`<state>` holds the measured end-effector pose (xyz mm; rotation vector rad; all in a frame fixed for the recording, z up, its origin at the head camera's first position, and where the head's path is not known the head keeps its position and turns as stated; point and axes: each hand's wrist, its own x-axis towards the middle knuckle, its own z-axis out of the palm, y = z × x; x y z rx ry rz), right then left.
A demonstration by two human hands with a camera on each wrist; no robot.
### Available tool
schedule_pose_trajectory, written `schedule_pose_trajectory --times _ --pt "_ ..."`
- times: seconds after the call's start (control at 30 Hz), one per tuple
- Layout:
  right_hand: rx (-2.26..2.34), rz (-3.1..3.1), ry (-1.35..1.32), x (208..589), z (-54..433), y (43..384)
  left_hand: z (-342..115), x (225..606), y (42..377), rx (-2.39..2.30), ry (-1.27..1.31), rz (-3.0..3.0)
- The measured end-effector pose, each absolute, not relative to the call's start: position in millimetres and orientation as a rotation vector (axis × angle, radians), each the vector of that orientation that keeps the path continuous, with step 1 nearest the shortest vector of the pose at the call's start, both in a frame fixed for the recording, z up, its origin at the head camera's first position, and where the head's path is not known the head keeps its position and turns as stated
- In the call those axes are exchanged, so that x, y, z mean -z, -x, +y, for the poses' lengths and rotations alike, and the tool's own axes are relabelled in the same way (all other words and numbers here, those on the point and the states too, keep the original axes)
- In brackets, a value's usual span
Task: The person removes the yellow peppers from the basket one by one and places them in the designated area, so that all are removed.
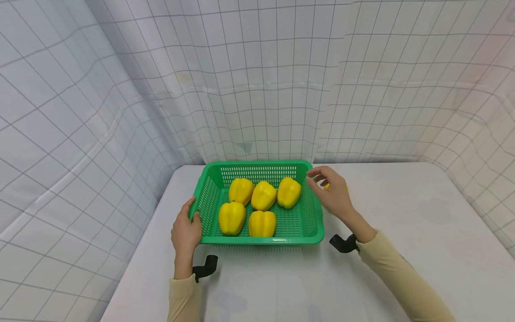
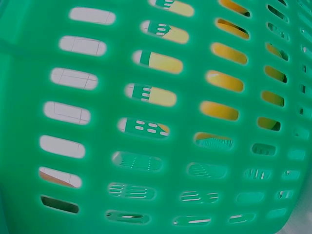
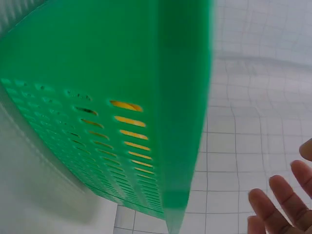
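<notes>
A green plastic basket [image 1: 261,240] with slotted walls holds several yellow bell peppers [image 1: 263,195]. My left hand [image 1: 187,230] grips its left rim, the thumb on the inner side and the fingers outside. Through the slots of the green basket wall [image 2: 97,126], yellow patches show in the left wrist view. My right hand [image 1: 334,194] hovers by the right rim with loosely bent fingers and holds nothing. In the right wrist view, the fingers [image 3: 287,200] are apart from the basket's wall [image 3: 97,58]. Something yellow [image 1: 327,186] is mostly hidden behind my right hand.
The basket rests on a white table [image 1: 402,214]. White curtains with a dark grid [image 1: 281,89] hang behind and on both sides. Black wrist-camera mounts [image 1: 207,267] stick out beside both wrists.
</notes>
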<state>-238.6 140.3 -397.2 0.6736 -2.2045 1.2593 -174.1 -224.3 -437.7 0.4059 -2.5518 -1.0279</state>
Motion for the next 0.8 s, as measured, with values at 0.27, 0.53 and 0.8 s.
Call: schedule_pose_trajectory --times 0.27,0.53,0.8 --pt "-1.202 -2.593 -0.667 389 129 235 -224 438 174 1.026 -0.405 -2.551" --pt "-1.149 -2.713 -0.681 386 119 238 -225 441 175 1.013 -0.401 -2.548" --pt "-1.062 -2.856 -0.695 379 116 242 -225 440 174 1.015 -0.406 -2.550"
